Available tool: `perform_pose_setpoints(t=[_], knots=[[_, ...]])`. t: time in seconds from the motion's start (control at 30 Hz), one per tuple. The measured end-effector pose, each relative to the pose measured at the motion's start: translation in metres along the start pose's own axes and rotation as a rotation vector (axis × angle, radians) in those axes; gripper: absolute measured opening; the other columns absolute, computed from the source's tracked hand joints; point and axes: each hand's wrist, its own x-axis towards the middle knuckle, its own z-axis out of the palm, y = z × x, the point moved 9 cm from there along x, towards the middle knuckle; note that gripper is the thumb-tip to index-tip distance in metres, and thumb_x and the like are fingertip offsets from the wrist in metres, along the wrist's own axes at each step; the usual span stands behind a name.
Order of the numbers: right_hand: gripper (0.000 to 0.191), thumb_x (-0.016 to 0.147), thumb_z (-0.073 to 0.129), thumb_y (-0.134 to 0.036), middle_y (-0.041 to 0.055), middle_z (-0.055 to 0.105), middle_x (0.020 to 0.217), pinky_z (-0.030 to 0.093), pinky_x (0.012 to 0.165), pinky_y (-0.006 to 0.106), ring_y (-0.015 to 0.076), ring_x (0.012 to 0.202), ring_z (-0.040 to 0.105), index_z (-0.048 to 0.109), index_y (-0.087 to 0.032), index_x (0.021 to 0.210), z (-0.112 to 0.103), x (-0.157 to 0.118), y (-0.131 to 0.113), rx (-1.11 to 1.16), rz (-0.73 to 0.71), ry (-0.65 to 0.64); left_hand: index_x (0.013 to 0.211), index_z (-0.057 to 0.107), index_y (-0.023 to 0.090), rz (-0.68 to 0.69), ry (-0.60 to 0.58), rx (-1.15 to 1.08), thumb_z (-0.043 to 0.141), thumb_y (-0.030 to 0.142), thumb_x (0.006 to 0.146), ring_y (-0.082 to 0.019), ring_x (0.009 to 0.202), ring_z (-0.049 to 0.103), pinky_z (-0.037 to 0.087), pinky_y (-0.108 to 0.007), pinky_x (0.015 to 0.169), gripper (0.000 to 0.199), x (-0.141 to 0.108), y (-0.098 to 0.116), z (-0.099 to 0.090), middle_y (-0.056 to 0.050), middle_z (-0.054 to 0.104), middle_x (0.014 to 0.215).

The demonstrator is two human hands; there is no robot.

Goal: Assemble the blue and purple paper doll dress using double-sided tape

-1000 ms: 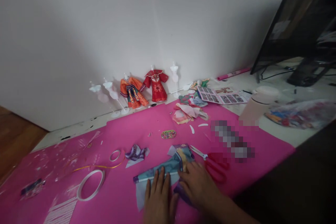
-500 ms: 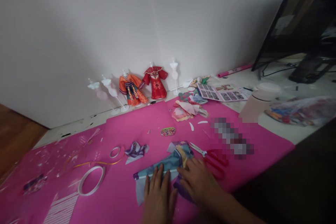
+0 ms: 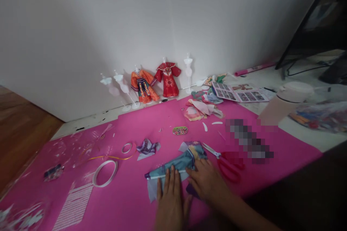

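"What's the setting?"
"A white counter [image 3: 306, 139] under a pink sheet [image 3: 130, 204], against a pale wall [image 3: 108, 25]."
"Where's the blue fabric [image 3: 180, 161]?"
"On the sheet, beneath the flattened left hand [image 3: 170, 196]; the right hand [image 3: 208, 179] curls at one end, grip unclear."

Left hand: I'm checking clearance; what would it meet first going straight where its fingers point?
The left hand would first meet the long teal fabric piece it touches; beyond, perhaps the multicoloured oval object, though depth is unclear.
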Motion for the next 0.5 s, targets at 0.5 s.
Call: perform_pose_setpoints(t=[0.5], knots=[[0.027,0.084,0.063,-0.016,0.0068,0.066,0.093,0.037,0.071,0.037,0.0244,0.083,0.056,0.070,-0.026,0.109,0.0008,-0.0045,0.0059,0.012,0.040,-0.127,0.137,0.050,0.008,-0.091,-0.126,-0.152,0.043,0.034,0.093,-0.034,0.130,0.050,0.038,-0.060,0.102,0.051,-0.0048,-0.0069,0.0053,-0.018,0.050,0.145]])
